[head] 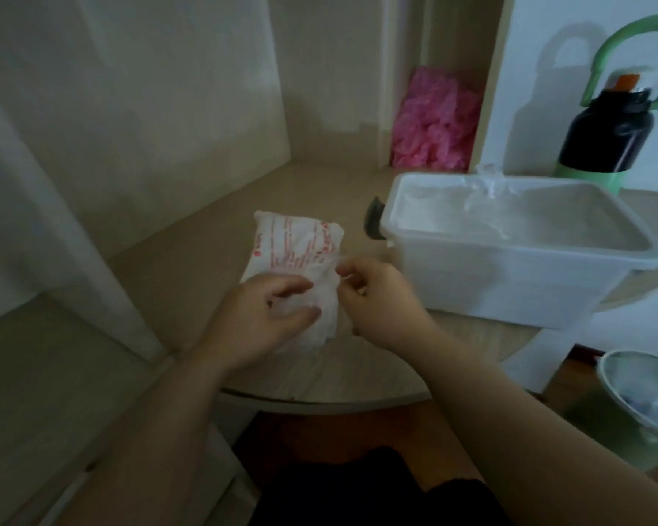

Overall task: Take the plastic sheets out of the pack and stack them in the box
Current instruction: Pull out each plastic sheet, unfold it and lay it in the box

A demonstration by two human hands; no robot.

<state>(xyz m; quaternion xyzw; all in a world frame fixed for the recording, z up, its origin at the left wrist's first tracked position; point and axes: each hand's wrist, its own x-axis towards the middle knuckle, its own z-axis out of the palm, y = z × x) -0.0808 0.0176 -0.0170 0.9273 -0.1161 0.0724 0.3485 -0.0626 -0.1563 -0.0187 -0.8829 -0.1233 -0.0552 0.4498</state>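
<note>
Left hand (266,317) grips the soft pack (293,241) near its mouth; right hand (373,294) pinches 1 sheet (342,264) by its edge: limp, slippery, probably feather-light.

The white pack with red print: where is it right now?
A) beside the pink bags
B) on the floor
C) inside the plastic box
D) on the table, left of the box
D: the pack lies on the table under the left hand, with the box to its right.
</note>
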